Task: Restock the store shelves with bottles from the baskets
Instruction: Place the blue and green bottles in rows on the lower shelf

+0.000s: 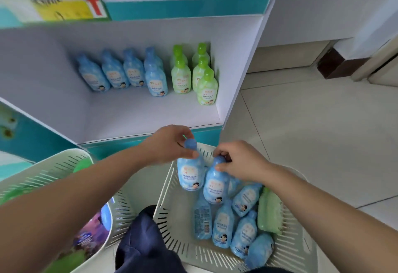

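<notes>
The left-hand bottle (190, 175) and the right-hand bottle (215, 186), which the left hand (170, 142) and the right hand (242, 161) grip, are light blue with white patches, blue caps and a dark-haired cartoon figure on the label. The loose bottles (244, 229) below the hands share this blue, and one pale green bottle (269, 214) lies with them in the cream basket (170, 212) with its pattern of narrow slots. Beyond the hands, the white shelf (129, 111) with teal edge strips carries blue shelf bottles (131, 72) and lime green shelf bottles (203, 78), and farther beyond the left hand the sign (64, 3) is green and yellow with a red arrow.
</notes>
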Tool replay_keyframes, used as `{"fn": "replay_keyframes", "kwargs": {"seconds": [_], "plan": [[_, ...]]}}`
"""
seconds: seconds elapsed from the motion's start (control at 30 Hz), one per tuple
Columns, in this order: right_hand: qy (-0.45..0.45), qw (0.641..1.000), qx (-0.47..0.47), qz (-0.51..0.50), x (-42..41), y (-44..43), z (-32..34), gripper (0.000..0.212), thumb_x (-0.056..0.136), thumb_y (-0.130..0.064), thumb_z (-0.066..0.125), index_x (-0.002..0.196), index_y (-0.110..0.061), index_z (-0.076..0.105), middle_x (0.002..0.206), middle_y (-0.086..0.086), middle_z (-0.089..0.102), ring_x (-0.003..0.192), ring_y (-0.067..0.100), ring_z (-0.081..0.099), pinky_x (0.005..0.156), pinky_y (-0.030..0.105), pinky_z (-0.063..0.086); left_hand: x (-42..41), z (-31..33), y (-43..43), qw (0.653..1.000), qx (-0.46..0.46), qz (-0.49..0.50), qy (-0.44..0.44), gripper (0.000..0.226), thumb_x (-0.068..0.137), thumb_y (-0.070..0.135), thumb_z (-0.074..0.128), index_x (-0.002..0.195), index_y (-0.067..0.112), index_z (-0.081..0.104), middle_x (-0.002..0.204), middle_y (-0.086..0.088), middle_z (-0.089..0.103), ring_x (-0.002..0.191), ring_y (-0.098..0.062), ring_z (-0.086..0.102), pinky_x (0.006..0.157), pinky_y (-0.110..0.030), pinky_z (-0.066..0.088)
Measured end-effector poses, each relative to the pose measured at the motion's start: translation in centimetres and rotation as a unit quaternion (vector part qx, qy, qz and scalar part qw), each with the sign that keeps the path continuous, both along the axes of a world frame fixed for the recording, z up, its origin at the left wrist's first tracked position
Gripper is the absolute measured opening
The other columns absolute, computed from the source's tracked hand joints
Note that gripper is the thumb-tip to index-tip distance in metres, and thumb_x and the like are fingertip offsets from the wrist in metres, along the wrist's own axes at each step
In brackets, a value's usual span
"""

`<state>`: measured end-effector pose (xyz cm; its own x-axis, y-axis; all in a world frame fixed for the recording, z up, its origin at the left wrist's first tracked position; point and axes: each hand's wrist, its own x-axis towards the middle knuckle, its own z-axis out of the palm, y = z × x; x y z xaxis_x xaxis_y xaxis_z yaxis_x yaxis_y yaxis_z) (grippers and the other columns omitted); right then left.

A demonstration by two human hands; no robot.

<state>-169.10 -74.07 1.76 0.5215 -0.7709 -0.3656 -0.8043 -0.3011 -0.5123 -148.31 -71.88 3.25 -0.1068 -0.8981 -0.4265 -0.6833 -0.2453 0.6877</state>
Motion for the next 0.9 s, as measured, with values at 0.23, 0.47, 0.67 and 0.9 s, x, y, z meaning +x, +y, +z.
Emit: {"fn": "replay_keyframes", "kwargs": {"seconds": [0.23, 0.47, 0.67, 0.9], "plan": [[-0.075, 0.995, -0.065, -0.017, 5.4, -2.7, 5.1, 0.022, 0.078, -0.016, 0.071, 0.099, -0.021, 0.067, 0.089, -0.008, 0.061, 0.089, 0.018, 0.062, 0.084, 0.034, 0.051, 6.7, 2.8, -1.2, 0.987, -0.090, 0.133, 0.015, 0.024, 0.067, 0.021, 0.084, 0.078, 0.023, 0.062, 0.085, -0.008, 0.071, 0.072, -0.017, 0.057, 0.081, -0.047, 0.053], [-0.137, 0.982, -0.131, -0.024, 11.5, -6.2, 6.1, 0.020, 0.078, -0.015, 0.072, 0.096, -0.019, 0.067, 0.093, -0.002, 0.068, 0.084, 0.019, 0.061, 0.083, 0.039, 0.052, 11.5, 2.5, -3.2, 0.963, -0.152, 0.216, -0.058, 0.027, 0.070, 0.023, 0.082, 0.088, 0.015, 0.064, 0.076, 0.004, 0.060, 0.072, -0.014, 0.051, 0.064, -0.024, 0.042], [-0.150, 0.977, -0.149, -0.021, 15.6, -8.4, 4.1, 0.021, 0.078, -0.014, 0.072, 0.099, -0.017, 0.067, 0.092, -0.001, 0.067, 0.083, 0.021, 0.062, 0.080, 0.039, 0.052, 14.1, 0.3, -6.1, 0.946, -0.166, 0.267, -0.079, 0.029, 0.071, 0.023, 0.081, 0.093, 0.017, 0.063, 0.082, 0.001, 0.058, 0.076, -0.017, 0.050, 0.068, -0.025, 0.039], [-0.134, 0.977, -0.166, 0.009, 19.3, -10.5, 2.5, 0.023, 0.081, -0.014, 0.068, 0.103, -0.017, 0.066, 0.099, 0.003, 0.068, 0.089, 0.023, 0.061, 0.082, 0.036, 0.049, 17.0, -1.3, -8.5, 0.933, -0.168, 0.301, -0.108, 0.034, 0.072, 0.022, 0.080, 0.101, 0.012, 0.065, 0.088, 0.001, 0.059, 0.080, -0.016, 0.052, 0.073, -0.024, 0.040]]}}
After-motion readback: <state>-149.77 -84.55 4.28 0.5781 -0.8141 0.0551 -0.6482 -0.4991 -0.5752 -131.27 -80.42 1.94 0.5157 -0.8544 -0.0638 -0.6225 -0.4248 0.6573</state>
